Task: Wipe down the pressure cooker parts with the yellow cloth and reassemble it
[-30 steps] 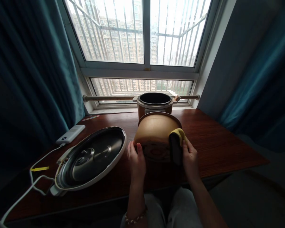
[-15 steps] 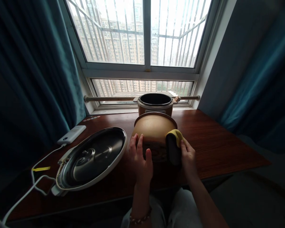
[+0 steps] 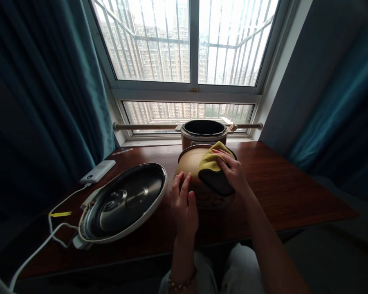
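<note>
Hanging at your far left, a blue curtain (image 3: 49,90) falls in folds beside a barred window (image 3: 194,49). Next to it, on the reddish-brown wooden table (image 3: 147,154), lies a white device (image 3: 98,171) with a white cord (image 3: 34,253) plugged into its near end. A yellow tag (image 3: 60,214) sits on the cord. Farther right, a large oval lid (image 3: 131,200) lies with its dark, shiny inner face up.

Your left hand (image 3: 185,212) comes next, a beaded bracelet (image 3: 182,284) at its wrist. Its visible fingers are spread, the thumb well apart, with the tips at the lower left side of a golden pot (image 3: 188,160). The pot is tipped on its side in front of you, its rim turned away. Just behind it, by the window, stands an open cooker body (image 3: 188,141), dark inside, with pale handles.

Over the pot's upper right side drapes a cloth (image 3: 209,162), yellow on one face and dark on the other. Your right hand (image 3: 236,173) holds it against the pot, fingers close together and closed on the yellow part. Beyond a stretch of bare table, another blue curtain (image 3: 334,114) hangs at far right.
</note>
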Action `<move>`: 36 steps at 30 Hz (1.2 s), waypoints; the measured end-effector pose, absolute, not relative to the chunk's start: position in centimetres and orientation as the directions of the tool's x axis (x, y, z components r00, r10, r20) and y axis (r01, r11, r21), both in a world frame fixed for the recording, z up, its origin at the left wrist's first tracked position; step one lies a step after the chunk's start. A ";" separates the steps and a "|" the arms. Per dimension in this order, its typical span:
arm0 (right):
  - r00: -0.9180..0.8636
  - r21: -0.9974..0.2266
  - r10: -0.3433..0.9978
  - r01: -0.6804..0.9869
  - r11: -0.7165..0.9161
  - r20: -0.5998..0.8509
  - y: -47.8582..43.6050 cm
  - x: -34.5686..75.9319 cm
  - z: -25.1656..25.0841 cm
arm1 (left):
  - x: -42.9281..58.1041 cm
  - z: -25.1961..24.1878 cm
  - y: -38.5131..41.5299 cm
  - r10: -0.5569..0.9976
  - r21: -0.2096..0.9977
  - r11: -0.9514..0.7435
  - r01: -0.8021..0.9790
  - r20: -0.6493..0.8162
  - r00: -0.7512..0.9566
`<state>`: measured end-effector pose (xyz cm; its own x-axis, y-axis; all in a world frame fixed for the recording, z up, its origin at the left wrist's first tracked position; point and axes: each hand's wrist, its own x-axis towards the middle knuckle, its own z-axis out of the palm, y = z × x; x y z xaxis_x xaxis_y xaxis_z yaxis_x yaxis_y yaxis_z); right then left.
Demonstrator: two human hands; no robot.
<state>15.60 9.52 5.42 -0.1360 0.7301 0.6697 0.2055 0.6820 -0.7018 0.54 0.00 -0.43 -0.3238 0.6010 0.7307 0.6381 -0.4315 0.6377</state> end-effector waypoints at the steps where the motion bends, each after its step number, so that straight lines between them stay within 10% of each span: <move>1: -0.066 -0.743 0.758 0.163 0.650 0.649 9.5 16.2 4.5 | 0.6 -0.4 0.0 0.602 0.634 -0.434 0.641 0.733 -0.317; 10: 0.254 -0.884 0.962 -0.422 0.200 0.096 7.8 17.4 -5.7 | 0.8 -0.3 0.1 0.584 0.631 -0.423 0.651 0.739 -0.336; 21: 0.192 -0.833 0.981 -0.546 0.093 -0.017 7.3 18.0 -4.6 | 2.3 -0.5 0.0 0.600 0.617 -0.393 0.682 0.734 -0.318; 28: 0.510 -0.931 0.859 -0.287 0.227 0.053 5.7 20.3 -2.1 | 2.4 -1.6 0.8 0.686 0.743 -0.409 0.530 0.633 -0.359; 36: 0.449 -0.958 0.856 0.001 0.287 0.257 5.0 17.8 -1.4 | 0.7 -2.2 1.1 0.771 0.838 -0.259 0.480 0.479 -0.419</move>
<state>17.82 4.99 -1.35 0.4486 0.8559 0.2575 0.0015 0.2874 -0.9578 0.72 1.11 -2.19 -0.4194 0.7713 0.4787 0.4800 -0.2592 0.8381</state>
